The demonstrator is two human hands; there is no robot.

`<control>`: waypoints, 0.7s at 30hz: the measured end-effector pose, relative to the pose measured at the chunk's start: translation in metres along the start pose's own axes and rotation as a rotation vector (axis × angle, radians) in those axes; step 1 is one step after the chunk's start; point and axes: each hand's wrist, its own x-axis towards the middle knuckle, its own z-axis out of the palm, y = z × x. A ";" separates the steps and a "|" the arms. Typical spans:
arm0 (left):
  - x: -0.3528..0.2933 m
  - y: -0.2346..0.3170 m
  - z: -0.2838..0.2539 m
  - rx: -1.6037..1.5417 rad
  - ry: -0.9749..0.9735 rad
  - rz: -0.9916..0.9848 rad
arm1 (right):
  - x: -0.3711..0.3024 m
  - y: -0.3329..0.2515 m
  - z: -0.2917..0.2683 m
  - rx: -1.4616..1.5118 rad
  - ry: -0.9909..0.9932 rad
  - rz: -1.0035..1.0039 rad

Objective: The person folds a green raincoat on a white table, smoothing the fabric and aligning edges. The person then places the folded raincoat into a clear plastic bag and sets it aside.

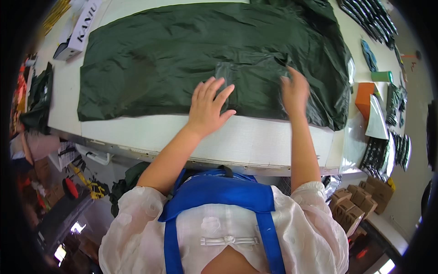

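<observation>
A large dark green sheet of thin, shiny, crinkled fabric [182,41] is spread over the white tabletop. A smaller rectangular panel [258,86] with creased edges shows on its near part, right of centre. My left hand [210,102] rests palm down at the panel's left edge, fingers spread and nothing held. At the panel's right side is my right hand [296,91], its thumb and fingers directed at the fabric. Motion blurs those fingers, so whether they pinch the fabric is unclear.
A long white box [78,34] stands at the far left. On the right lie an orange piece [363,98], a green roll [382,76] and several dark packets [376,157]. The table's near edge [205,165] runs before me. Cardboard boxes [351,203] sit below right.
</observation>
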 end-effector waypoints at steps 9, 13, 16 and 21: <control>0.016 -0.027 0.018 0.227 -0.527 -0.112 | -0.053 0.185 -0.102 -0.259 -0.225 0.447; -0.021 -0.023 0.027 0.128 -0.517 0.100 | -0.081 0.213 -0.144 -0.411 -0.494 0.452; -0.041 0.009 0.023 0.077 -0.371 0.119 | -0.082 0.214 -0.148 -0.584 -0.592 0.475; -0.052 0.048 0.042 0.002 -0.510 0.216 | -0.051 0.051 -0.051 -0.165 -0.206 -0.085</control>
